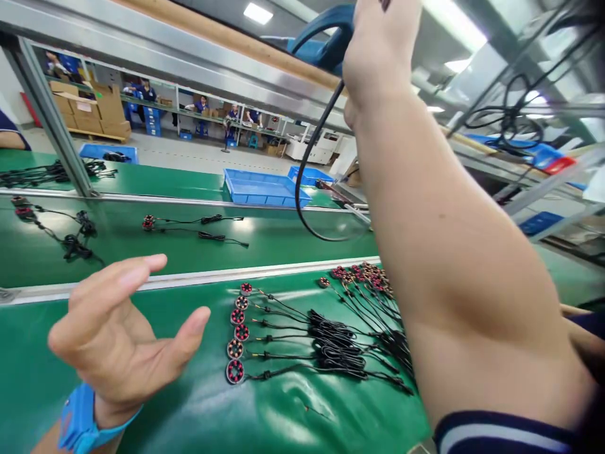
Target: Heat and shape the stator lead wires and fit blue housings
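My left hand (123, 334), with a blue wrist strap (85, 419), hovers over the green work surface (189, 422). Its thumb and fingers are apart, and nothing is between them. To its right stands a column of several small round copper-wound coils (235, 349), each with a black cable (338, 347) lying to the right. My right hand (382, 44) is raised to the overhead shelf, beside a dark blue looped object (328, 38) whose kind I cannot make out. Its fingers are out of frame or hidden. A black cord (302, 170) hangs down near that hand.
More coils (363, 274) with cables lie behind my right forearm. On the green conveyor (278, 243) beyond the metal rail (189, 280) rest coil pairs (148, 222) with bundled cables. Blue trays (265, 189) stand farther back. A metal post (54, 120) rises at left. Several people work in the background.
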{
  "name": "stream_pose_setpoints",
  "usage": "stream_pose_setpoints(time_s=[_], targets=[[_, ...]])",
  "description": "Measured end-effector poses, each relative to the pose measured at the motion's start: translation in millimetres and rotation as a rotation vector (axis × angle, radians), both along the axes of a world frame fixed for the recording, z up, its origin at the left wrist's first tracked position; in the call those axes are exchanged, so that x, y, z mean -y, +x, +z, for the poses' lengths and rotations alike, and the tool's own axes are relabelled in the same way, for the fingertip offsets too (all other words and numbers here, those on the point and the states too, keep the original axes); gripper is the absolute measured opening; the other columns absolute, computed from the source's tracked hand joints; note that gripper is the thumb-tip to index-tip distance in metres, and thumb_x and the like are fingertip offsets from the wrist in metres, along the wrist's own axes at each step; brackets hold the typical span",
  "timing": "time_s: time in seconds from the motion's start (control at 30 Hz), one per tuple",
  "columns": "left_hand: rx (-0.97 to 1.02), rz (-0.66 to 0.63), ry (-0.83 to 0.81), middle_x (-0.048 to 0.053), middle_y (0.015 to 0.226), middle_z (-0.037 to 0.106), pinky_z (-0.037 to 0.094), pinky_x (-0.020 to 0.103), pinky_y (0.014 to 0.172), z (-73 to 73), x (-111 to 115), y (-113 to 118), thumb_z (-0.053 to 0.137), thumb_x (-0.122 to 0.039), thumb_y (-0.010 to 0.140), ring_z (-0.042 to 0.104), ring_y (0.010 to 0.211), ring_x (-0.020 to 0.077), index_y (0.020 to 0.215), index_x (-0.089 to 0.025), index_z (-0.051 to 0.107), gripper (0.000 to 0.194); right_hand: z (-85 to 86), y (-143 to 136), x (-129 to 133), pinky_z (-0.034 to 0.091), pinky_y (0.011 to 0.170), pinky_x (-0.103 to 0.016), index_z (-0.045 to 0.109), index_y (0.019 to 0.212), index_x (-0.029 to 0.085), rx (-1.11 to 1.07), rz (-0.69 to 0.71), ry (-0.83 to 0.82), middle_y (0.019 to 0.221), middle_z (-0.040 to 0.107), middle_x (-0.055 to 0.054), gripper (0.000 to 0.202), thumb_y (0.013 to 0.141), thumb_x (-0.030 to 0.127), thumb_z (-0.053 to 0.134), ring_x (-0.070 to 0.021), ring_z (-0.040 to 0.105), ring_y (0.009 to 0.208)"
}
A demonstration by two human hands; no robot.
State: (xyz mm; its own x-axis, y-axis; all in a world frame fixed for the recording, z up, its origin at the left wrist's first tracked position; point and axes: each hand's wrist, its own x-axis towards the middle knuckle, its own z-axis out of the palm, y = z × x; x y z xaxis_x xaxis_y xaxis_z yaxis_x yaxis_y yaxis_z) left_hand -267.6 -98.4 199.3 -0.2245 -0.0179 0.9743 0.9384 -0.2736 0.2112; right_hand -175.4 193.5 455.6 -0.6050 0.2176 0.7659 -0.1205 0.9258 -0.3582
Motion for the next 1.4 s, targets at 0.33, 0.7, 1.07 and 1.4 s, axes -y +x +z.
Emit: stream_pose_setpoints(time_s=[0.33, 0.7, 1.07, 1.4], targets=[[0.311, 0.364, -0.561, 0.011, 0.126, 0.058, 0.053, 0.045, 0.100, -50.9, -44, -128, 0.062, -0.035, 0.092, 0.063, 0.110, 0.0260, 0.133, -0.019, 0.051, 0.045, -171.1, -3, 8, 0.044, 0.110, -0.057, 0.057, 0.138, 0.021, 0.085, -0.069, 0.573, 0.132, 0.063, -0.010, 0.041, 0.100, 0.037, 0.054, -0.0276, 0.059, 0.123], [0.203, 0.519, -1.345, 0.011, 0.129, 0.061, 0.054, 0.051, 0.100, -134.4, -147, -264, 0.066, -0.038, 0.098, 0.061, 0.116, 0.0270, 0.127, -0.016, 0.060, 0.037, -391.9, -97, -90, 0.030, 0.121, -0.053, 0.027, 0.161, 0.018, 0.907, -0.309, 0.183, 0.167, 0.027, -0.018, 0.104, 0.080, 0.063, 0.073, -0.0346, 0.025, 0.154], [-0.046, 0.321, -1.617, 0.011, 0.132, 0.062, 0.045, 0.049, 0.107, -133.8, -191, -315, 0.063, -0.039, 0.097, 0.056, 0.124, 0.0283, 0.123, -0.017, 0.062, 0.034, -410.5, -158, -164, 0.024, 0.121, -0.052, 0.043, 0.153, 0.022, 0.982, -0.389, 0.119, 0.153, 0.043, -0.017, 0.086, 0.086, 0.075, 0.053, -0.0373, 0.037, 0.144], [-0.241, 0.204, -1.533, 0.004, 0.113, 0.066, 0.044, 0.029, 0.100, -115.9, -200, -295, 0.021, -0.037, 0.097, 0.060, 0.112, 0.0187, 0.099, -0.012, 0.063, 0.049, -396.5, -115, -159, 0.047, 0.099, -0.042, 0.054, 0.134, 0.008, 1.054, -0.342, 0.192, 0.127, 0.063, -0.020, 0.045, 0.093, 0.028, 0.051, -0.0332, 0.060, 0.115]])
